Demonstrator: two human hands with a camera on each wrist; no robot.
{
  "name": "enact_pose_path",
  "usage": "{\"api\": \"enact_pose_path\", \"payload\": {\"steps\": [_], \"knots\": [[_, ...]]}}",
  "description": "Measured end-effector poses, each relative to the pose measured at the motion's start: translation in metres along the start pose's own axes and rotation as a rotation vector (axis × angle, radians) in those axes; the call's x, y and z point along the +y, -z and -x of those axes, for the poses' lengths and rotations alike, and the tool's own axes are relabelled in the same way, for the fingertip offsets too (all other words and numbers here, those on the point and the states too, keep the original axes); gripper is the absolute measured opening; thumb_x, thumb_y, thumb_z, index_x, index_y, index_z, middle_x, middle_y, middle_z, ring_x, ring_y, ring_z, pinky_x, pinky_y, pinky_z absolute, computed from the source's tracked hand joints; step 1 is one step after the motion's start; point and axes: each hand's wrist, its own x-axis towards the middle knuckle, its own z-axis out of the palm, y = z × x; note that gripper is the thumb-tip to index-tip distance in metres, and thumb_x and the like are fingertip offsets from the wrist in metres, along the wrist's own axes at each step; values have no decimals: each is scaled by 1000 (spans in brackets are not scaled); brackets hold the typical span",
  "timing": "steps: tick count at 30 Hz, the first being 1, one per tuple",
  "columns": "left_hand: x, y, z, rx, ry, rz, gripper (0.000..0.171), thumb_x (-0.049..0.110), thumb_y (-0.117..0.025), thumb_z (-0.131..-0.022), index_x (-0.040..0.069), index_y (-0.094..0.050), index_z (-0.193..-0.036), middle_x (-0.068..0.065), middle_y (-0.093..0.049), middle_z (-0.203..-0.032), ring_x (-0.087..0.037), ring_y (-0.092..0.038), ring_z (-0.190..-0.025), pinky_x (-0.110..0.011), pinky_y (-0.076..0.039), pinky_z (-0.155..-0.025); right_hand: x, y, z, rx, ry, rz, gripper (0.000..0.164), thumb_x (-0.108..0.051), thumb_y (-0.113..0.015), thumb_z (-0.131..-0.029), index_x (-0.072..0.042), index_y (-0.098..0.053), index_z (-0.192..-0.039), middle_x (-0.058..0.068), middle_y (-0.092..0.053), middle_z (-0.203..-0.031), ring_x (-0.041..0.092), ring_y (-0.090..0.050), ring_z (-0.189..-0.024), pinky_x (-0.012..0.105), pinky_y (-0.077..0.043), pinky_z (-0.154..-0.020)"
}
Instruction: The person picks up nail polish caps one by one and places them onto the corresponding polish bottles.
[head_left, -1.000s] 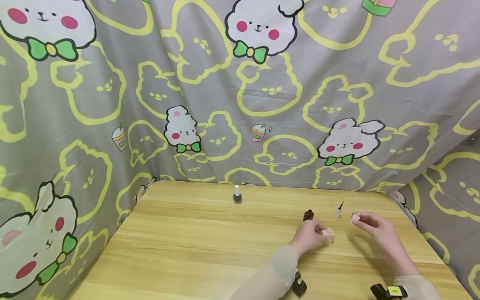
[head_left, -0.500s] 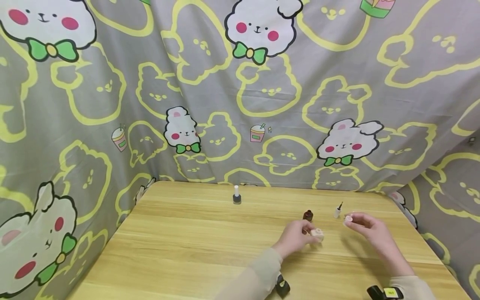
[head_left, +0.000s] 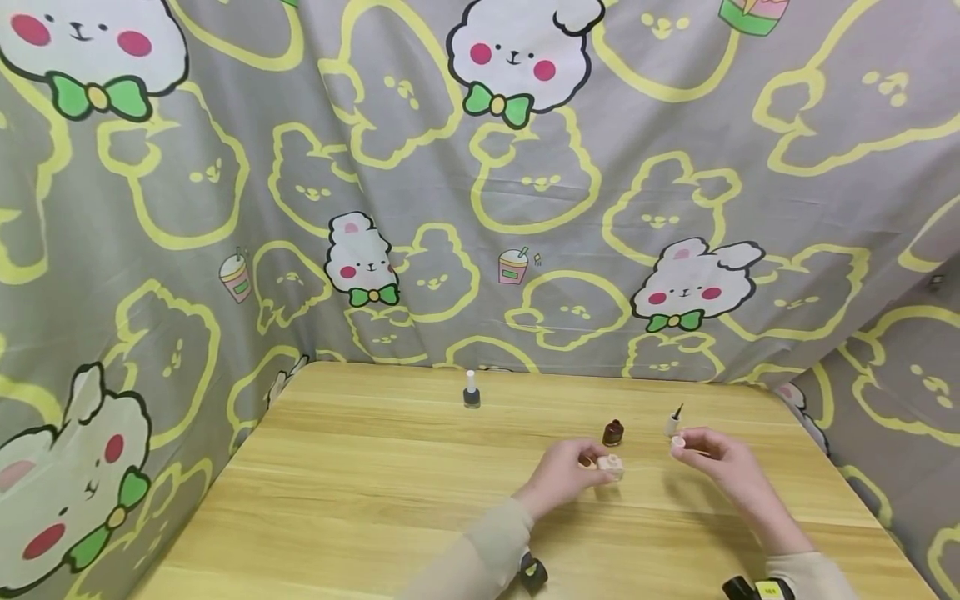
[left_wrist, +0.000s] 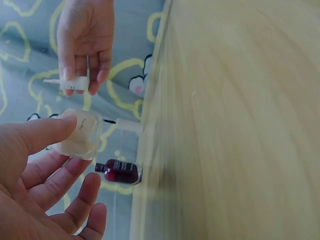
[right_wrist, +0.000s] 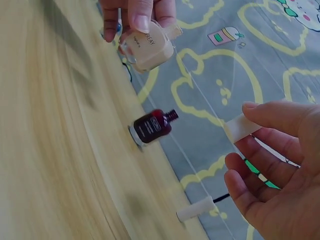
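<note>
My left hand (head_left: pixel 558 477) pinches a square clear nail polish bottle (left_wrist: pixel 77 137) with cream polish between thumb and fingers. Its neck is bare in the right wrist view. To the right, my right hand (head_left: pixel 722 462) holds a white nail polish cap (right_wrist: pixel 240 128) between thumb and fingers, with a pale brush pointing away in the left wrist view. Bottle and cap are apart, both above the table. Just beyond my left hand stands a capless dark red nail polish bottle (head_left: pixel 612 434). Near my right fingers, another white cap (right_wrist: pixel 194 209) stands with its dark brush pointing up.
A dark grey nail polish bottle (head_left: pixel 471 396) with a white cap on stands near the back of the wooden table (head_left: pixel 360 467). A grey patterned curtain (head_left: pixel 450 192) hangs behind the table and along both sides.
Both hands have moved left over the table, the left one carrying the cream bottle, the right one the white cap. The dark red bottle now shows fully beyond my left hand.
</note>
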Motion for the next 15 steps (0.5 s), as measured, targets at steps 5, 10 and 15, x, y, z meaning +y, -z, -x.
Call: {"api": "enact_pose_path", "payload": {"steps": [5,10,15], "knots": [[-4,10,5,1,-8,9,26,23,-80,-79,17,-71,-103,11,-70,-94,-3,-58,-85,-16,-44,-72,-6,-7,1,-14,5,-23,38,-22,-69,-91,5,-63,-116,-23,-68,-96,-11,-59,-89,13,-48,-78],[-6,18,11,-1,-13,9,26,24,-80,-79,17,-71,-102,10,-69,-95,-7,-59,-89,-17,-44,-73,-9,-13,4,-44,40,-77,33,-15,-67,-92,7,-62,-116,-13,-73,-104,-10,-61,-91,13,-49,-80],[-7,24,14,-13,-20,13,27,24,-79,-80,15,-71,-104,7,-70,-97,-11,-60,-90,-17,-44,-73,-13,-18,5,-77,41,-118,33,-14,-67,-91,7,-60,-116,-8,-75,-103,-6,-65,-90,13,-50,-81]]}}
